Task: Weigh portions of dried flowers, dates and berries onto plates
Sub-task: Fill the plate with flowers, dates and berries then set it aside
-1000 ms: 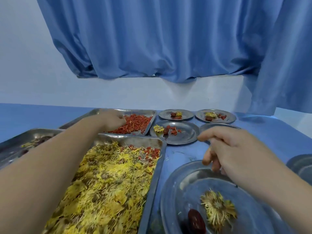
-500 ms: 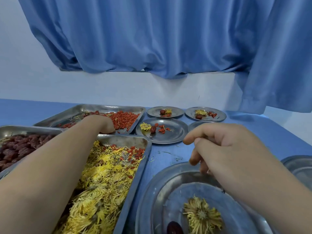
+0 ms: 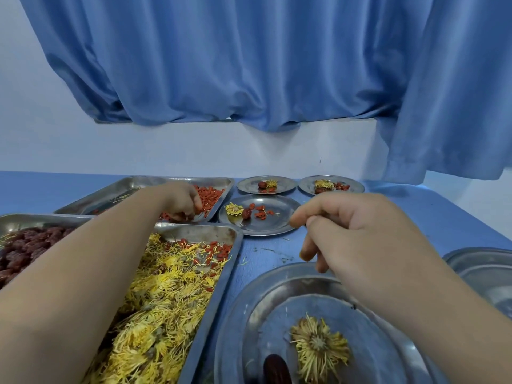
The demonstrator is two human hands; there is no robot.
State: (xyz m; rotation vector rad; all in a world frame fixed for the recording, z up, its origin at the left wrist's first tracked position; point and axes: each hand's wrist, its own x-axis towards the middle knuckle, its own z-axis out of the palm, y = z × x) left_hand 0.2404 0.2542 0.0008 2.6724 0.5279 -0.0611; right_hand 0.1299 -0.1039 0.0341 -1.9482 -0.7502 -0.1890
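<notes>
Head cam: I'm watching the left hand (image 3: 184,200) reaching across to the far tray (image 3: 221,187), fingers curling down w/ tips bunching in the red berries (image 3: 213,195), pinching at them near the tray's front edge. The right hand (image 3: 354,231) is hovering above the back rim of the near plate (image 3: 249,300), fingers curling in narrow, thumb tip pressing against the index; I can't tell if anything is sitting between them. That near plate is carrying one dried flower (image 3: 318,345) and one dark date (image 3: 275,370) at the bottom edge. The left forearm is crossing over the flower tray (image 3: 238,239), which is holding the yellow dried flowers (image 3: 166,295) plus stray berries at its far end. Dates (image 3: 27,245) are lying in the tray at far left. The mid plate (image 3: 277,225), btwn the two hands, is showing a flower, a date and some berries; two small plates (image 3: 249,185) (image 3: 357,187) behind it are showing similar portions. Another plate (image 3: 482,261) is peeking in at right. All this is sitting on a blue table (image 3: 457,217), w/ a blue curtain (image 3: 249,65) hanging behind.
</notes>
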